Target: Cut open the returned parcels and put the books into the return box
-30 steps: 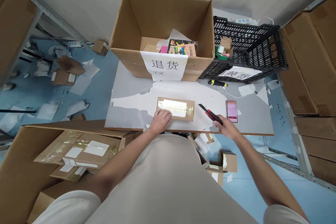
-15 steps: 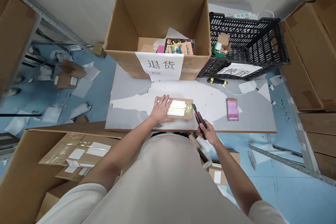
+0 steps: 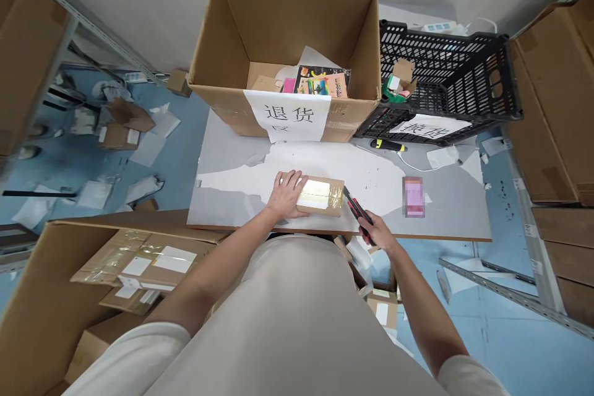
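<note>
The parcel (image 3: 320, 196) is seen near the frame's centre on the bench (image 3: 223, 205), its left end covered by the left grip (image 3: 286, 195), laid spread and unclosed. The cutter (image 3: 356, 207) is clasped in the right grip (image 3: 377, 231), its blade held just beside the parcel's right end. The carton (image 3: 223, 103) is seen at upper centre.

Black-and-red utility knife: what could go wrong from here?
The knife in the right hand has its tip by one end of the small brown taped cardboard box; a slip might reach the left hand on the other end. Too deep a cut could damage whatever is inside.
</note>
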`<state>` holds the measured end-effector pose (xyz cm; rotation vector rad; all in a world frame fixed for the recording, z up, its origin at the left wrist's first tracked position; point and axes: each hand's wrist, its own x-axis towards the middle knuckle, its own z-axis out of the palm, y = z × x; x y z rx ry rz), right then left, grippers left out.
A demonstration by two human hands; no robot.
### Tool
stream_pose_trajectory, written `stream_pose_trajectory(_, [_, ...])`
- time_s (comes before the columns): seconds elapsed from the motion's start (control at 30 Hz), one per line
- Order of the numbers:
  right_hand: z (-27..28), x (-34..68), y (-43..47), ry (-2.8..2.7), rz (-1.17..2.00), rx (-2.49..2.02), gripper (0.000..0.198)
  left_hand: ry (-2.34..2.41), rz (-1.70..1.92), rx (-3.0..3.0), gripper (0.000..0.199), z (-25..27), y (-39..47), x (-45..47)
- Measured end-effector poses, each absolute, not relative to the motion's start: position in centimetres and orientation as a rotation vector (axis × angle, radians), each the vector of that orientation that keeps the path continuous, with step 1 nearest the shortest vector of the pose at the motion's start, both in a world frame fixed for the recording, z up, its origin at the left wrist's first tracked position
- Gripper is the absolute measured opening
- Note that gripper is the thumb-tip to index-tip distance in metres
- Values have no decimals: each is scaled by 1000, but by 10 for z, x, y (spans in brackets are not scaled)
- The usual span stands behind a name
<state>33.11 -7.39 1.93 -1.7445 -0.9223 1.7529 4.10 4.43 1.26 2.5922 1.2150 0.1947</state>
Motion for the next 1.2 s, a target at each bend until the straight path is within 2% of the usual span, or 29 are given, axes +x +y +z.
stream_pose_trajectory(0.37, [26,361,-58,-1073,2000,-1796,37,1205,158,2565,106,10,51,41])
stream_pose_trajectory(0.83, [17,346,-68,-1042,2029,-1729,47,1222,192,2563,106,10,52,43])
stream_pose_trajectory(1.07, [21,341,-109,-875,1740,-1814,52,1275,162,2551,106,12,50,45])
stream_pose_trajectory(1.2, [21,335,-112,-747,1573,-1770,54,1516,107,2449,104,19,44,53])
